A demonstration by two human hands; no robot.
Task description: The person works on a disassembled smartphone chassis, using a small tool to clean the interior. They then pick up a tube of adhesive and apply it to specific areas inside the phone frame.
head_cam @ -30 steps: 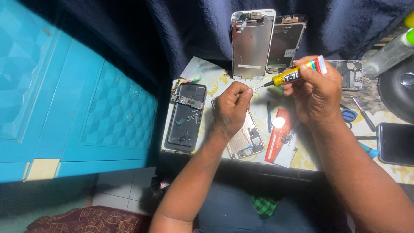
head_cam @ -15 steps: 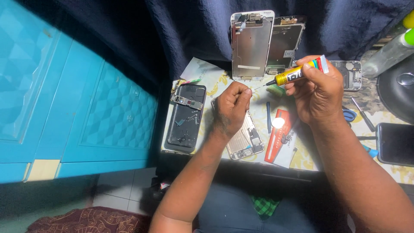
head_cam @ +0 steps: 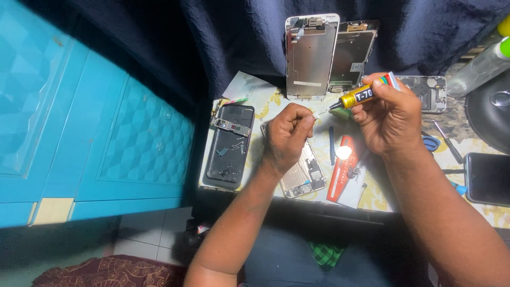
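Observation:
My right hand (head_cam: 390, 119) holds a small yellow glue tube (head_cam: 361, 95) with a thin needle tip pointing left. My left hand (head_cam: 287, 138) is closed in a pinch right at that needle tip, and whatever small thing it pinches is too tiny to make out. Under my left hand lies an opened phone body (head_cam: 303, 172) with its insides showing. A black phone frame (head_cam: 229, 146) lies to the left of it on the patterned table (head_cam: 377, 199).
Two phone screen panels (head_cam: 311, 56) lean against a dark blue cloth at the back. A red tool with a lit lamp (head_cam: 342, 165), a blue pry tool (head_cam: 331, 144), scissors and a screwdriver (head_cam: 446, 141) lie about. A dark phone (head_cam: 487, 178) sits right. A turquoise cabinet (head_cam: 79, 122) stands left.
Both hands have kept their pose; the glue tube has tilted slightly and its tip stays at my left fingertips.

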